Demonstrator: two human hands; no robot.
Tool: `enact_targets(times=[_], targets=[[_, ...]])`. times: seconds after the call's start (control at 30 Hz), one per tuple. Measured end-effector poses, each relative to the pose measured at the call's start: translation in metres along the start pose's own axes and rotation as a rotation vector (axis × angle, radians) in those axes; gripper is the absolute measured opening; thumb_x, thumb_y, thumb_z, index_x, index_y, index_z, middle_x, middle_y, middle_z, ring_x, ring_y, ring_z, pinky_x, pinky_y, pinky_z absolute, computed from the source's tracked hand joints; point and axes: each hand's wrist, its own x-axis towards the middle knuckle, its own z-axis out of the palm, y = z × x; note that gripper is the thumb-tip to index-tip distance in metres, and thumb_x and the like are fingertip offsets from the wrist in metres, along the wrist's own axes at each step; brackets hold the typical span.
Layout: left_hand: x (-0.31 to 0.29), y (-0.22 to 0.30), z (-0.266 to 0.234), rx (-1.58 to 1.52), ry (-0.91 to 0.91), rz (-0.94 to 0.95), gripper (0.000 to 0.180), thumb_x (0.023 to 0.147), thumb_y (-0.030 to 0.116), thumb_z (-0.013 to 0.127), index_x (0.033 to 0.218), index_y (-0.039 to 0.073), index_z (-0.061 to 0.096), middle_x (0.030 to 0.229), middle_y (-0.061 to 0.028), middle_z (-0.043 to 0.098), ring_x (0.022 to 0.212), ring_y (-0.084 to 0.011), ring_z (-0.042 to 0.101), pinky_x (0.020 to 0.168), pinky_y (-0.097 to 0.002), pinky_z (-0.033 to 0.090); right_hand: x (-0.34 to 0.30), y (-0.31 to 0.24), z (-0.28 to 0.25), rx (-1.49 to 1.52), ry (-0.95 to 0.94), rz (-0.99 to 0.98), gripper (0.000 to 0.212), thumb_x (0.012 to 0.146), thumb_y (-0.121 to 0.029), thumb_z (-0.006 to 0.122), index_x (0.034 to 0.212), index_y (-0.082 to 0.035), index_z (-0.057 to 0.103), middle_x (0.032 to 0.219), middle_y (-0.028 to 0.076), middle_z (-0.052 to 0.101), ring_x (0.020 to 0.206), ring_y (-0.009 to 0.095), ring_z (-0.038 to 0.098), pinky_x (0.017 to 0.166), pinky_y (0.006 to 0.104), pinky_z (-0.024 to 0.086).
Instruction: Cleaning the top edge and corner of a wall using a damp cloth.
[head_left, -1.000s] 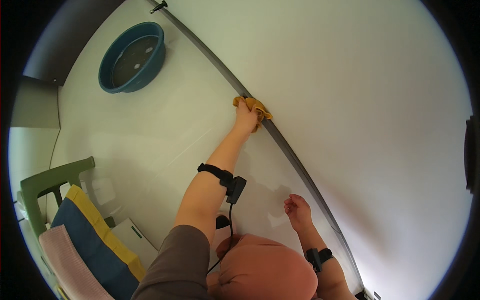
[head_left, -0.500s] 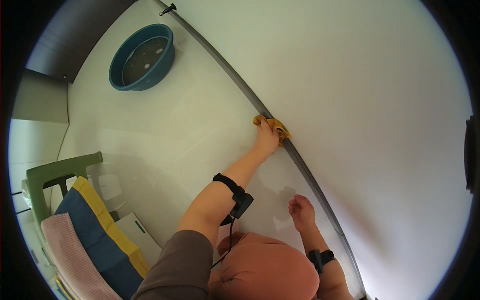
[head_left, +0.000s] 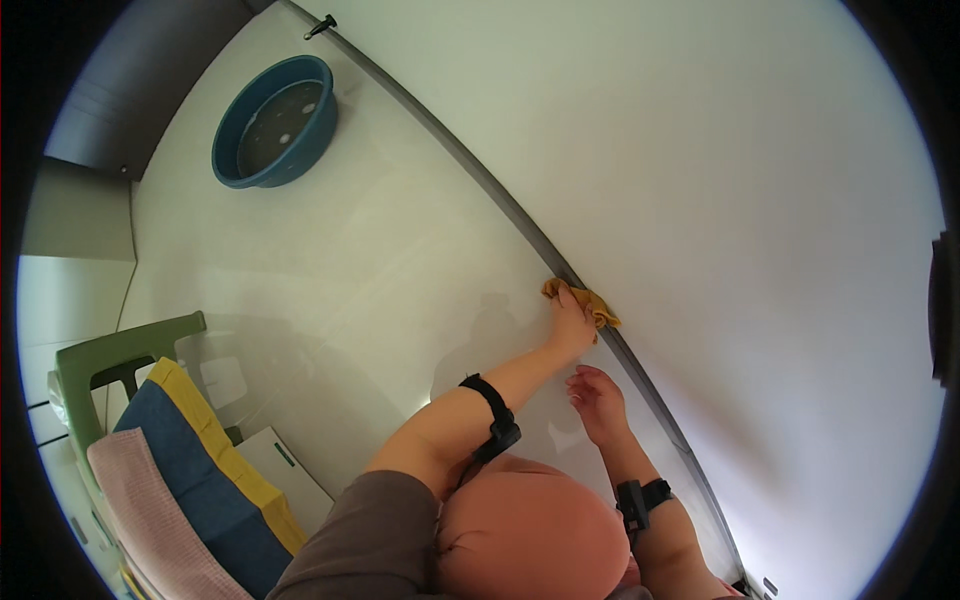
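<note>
A round teal plastic basin (head_left: 312,146) holding murky liquid (head_left: 268,128) stands on the pale floor (head_left: 300,245). A pink ribbed cloth (head_left: 145,505) and a blue-and-yellow cloth (head_left: 195,475) lie draped over a green plastic chair (head_left: 130,342).

Left sleeve (head_left: 368,525): grey-brown cloth, loose, ending near the elbow
Left strap (head_left: 489,395): black band circling the forearm
Left module (head_left: 503,436): small black block with squared edges, fixed to that band
Cable (head_left: 466,472): thin, black, a short stretch showing below the module
Right strap (head_left: 657,493): black band, likewise around the forearm
Right module (head_left: 632,505): black, boxy, upright oblong
Lower garment (head_left: 535,530): plain salmon-pink fabric, smoothly rounded, faintly creased at its left edge
Left hand (head_left: 573,325): bare
Right hand (head_left: 598,403): bare
</note>
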Motion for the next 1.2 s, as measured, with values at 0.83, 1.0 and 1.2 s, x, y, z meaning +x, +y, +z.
enact_targets(times=[0.83, 1.0, 1.2], targets=[[0.032, 0.045, -0.115, -0.288, -0.222, -0.361, 0.034, 0.082, 0.024, 0.05, 0.106, 0.001, 0.056, 0.103, -0.0078, 0.057, 0.099, -0.0195, 0.049, 0.089, -0.0322, 0.035, 0.089, -0.002, 0.081, 0.937, -0.218, -0.168, 0.033, 0.094, -0.029, 0.038, 0.119, -0.007, 0.043, 0.119, 0.008, 0.047, 0.111, 0.024, 0.044, 0.097, 0.0396, 0.035], [0.022, 0.058, -0.144, -0.326, -0.216, -0.261, 0.032, 0.081, 0.018, 0.053, 0.111, 0.007, 0.055, 0.104, -0.0019, 0.054, 0.094, -0.0116, 0.047, 0.081, -0.0261, 0.036, 0.088, -0.002, 0.088, 0.904, -0.162, -0.218, 0.031, 0.094, -0.026, 0.04, 0.119, -0.007, 0.043, 0.121, 0.008, 0.045, 0.111, 0.023, 0.043, 0.097, 0.0374, 0.035], [0.019, 0.063, -0.163, -0.352, -0.033, -0.232, 0.031, 0.083, 0.016, 0.052, 0.113, 0.008, 0.052, 0.102, 0.0003, 0.053, 0.092, -0.0094, 0.047, 0.079, -0.0257, 0.035, 0.089, -0.004, 0.078, 0.944, -0.076, -0.207, 0.032, 0.095, -0.024, 0.037, 0.12, -0.004, 0.042, 0.122, 0.01, 0.045, 0.113, 0.025, 0.043, 0.1, 0.0387, 0.035]])
